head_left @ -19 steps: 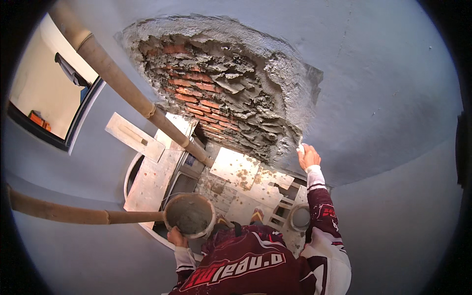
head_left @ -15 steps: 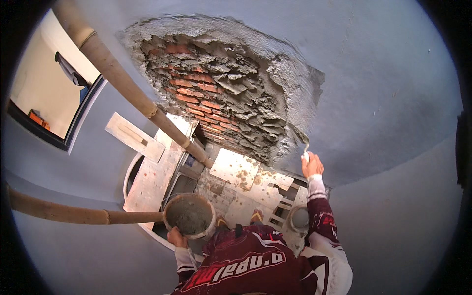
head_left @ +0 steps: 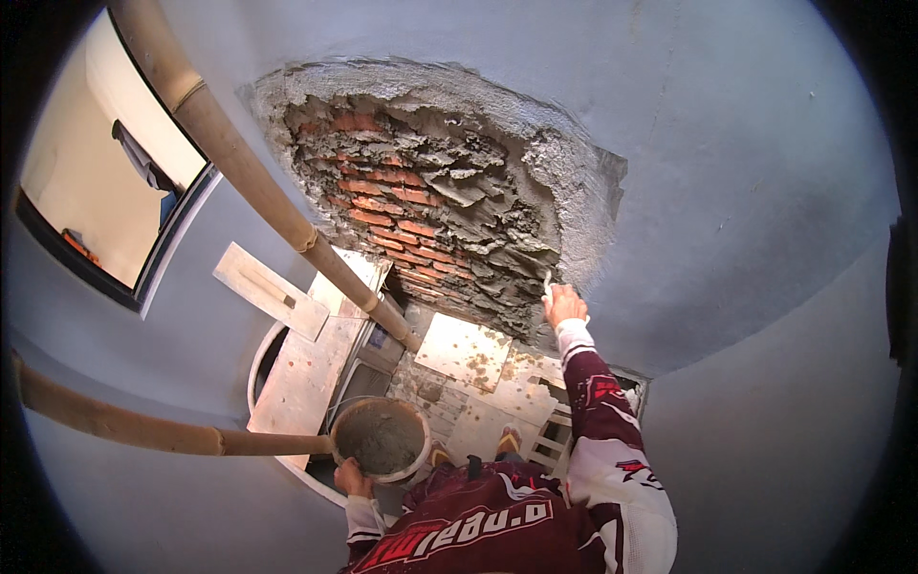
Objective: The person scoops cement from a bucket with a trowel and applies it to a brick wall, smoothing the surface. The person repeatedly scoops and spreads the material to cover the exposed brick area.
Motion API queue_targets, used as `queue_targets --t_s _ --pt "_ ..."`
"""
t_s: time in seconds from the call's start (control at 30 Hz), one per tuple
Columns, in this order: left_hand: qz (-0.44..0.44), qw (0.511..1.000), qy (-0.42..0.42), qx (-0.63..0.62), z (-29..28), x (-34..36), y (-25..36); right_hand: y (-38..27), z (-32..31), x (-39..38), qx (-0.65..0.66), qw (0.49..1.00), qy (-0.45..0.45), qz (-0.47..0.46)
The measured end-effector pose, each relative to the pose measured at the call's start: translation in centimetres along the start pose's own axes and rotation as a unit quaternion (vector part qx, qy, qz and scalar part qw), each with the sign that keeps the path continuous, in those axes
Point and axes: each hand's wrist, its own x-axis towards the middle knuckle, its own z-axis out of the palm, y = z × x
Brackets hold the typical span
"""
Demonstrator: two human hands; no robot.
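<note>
A tan bamboo pole (head_left: pixel 251 193) slants left of the right hand (head_left: pixel 567 306), curled round a slim pale tool (head_left: pixel 548 281) jutting above; the left hand (head_left: pixel 353 478) clasps a round whitish bucket (head_left: pixel 415 468).

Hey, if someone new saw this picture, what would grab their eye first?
Probably the rough patch of bare red bricks and grey mortar, upper middle, surrounded by smooth grey-blue wall. Next, perhaps, the thick bamboo pole slanting across the upper left. Below, the left hand grips a mortar-filled bucket, while the right hand holds a pale-handled tool near the patch's lower right edge.
</note>
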Motion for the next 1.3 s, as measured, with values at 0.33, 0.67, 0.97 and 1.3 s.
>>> queue_targets --t_s 0.33,0.67,0.97,1.3 --pt "-0.03 0.997 0.063 0.031 1.3 -1.4 3.9 4.7 -5.4 -1.4 0.1 0.992 0.075 0.005" --pt "-0.034 0.998 0.054 -0.026 1.3 -2.9 3.4 7.6 -1.7 -8.0 0.108 0.983 0.143 0.049" --pt "0.116 0.934 -0.003 0.336 -2.4 -2.2 0.9 4.5 7.1 -4.3 0.012 0.991 -0.112 0.072" --pt "-0.069 0.993 0.096 -0.001 0.0 -6.1 3.3 11.7 0.7 -6.2 0.0 0.994 -0.045 0.104"
